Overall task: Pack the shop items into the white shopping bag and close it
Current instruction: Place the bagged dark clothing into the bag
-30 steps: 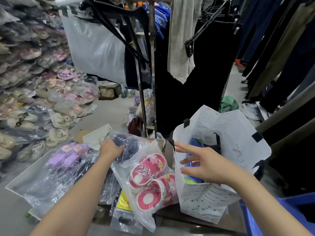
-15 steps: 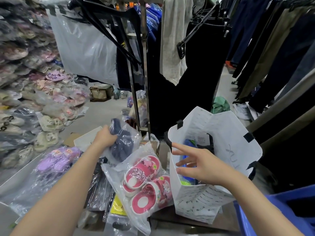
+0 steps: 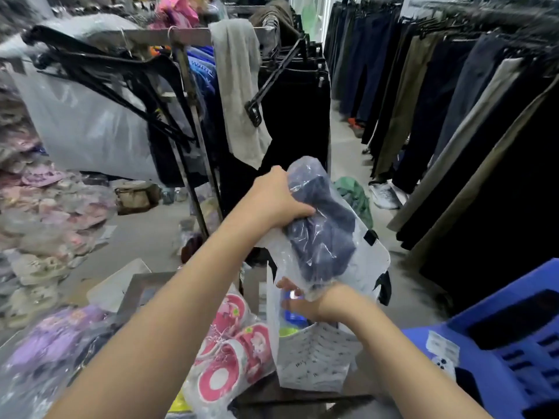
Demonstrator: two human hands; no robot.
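Head camera, looking down over both bare forearms. The left hand (image 3: 278, 198) is clamped on the upper part of a clear plastic packet of dark navy footwear (image 3: 320, 228), fingers curled over its top edge, and holds it tilted right above the mouth of the white paper shopping bag with small printed lettering and black handle tabs (image 3: 311, 361). The right hand (image 3: 314, 303) sits at the bag's rim under the packet's lower end; its fingers are partly hidden by the plastic, so I cannot tell whether it grips the rim or only rests there. Inside the bag, a blue item (image 3: 295, 316) and a bit of yellow-green (image 3: 287, 331) show below that hand.

The bag stands upright on the dark table (image 3: 302, 400). Just left of it, touching its side, lies a clear packet of pink and white children's sandals (image 3: 233, 355). Further left, a clear packet of purple footwear (image 3: 57, 340) lies blurred at the edge.

Around the spot it is crowded. A blue plastic crate (image 3: 496, 349) sits close at the right. Directly behind the bag rises a metal clothes rack (image 3: 190, 95) with black hangers and dark garments, a grey cloth (image 3: 239, 86) draped over its bar. Rows of hanging dark trousers (image 3: 438, 95) line the right side. Bagged slippers piled along the left wall (image 3: 36, 219) are smeared by motion.
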